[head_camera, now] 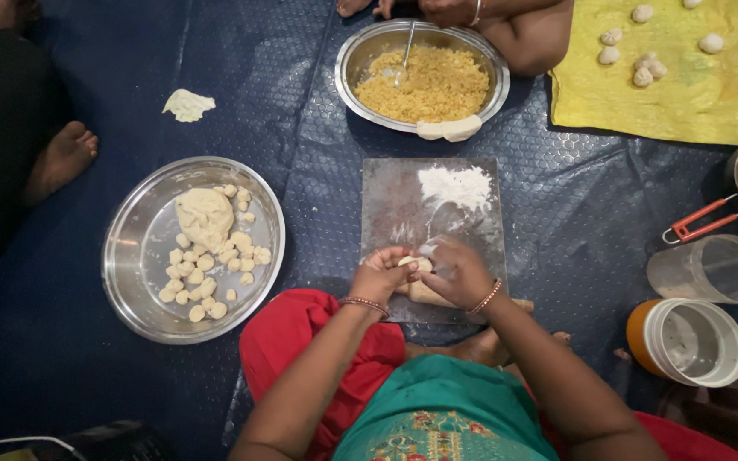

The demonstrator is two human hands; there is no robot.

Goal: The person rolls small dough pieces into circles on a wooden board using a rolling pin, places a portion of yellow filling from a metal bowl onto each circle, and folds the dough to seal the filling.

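I see both hands meeting over the near end of the grey rolling board (433, 230), which I take as my landmark. The left hand (379, 275) and the right hand (459, 271) together pinch a small pale dough piece (412, 263); the fingers of each hand are curled in and pressed against it, so it sits between the two hands, just above the board's near edge. A wooden rolling pin (427, 295) lies across that near edge, partly under the hands. At the board's far end sits a heap of white flour (457, 186).

Left of the board lies a wide steel plate (134, 282) holding one large lump of dough (204, 215) and many small dough balls (207, 286). Beyond the board stands a steel bowl (360, 55) of yellow crumbly filling with a spoon (403, 60) in it; another person's arm is behind that bowl. Far right of the board, a yellow cloth (685, 94) carries several filled balls (642, 72). Right of the board are a clear plastic cup (711, 269) and an orange-based container (685, 341). Everything rests on a dark blue floor mat (301, 128).
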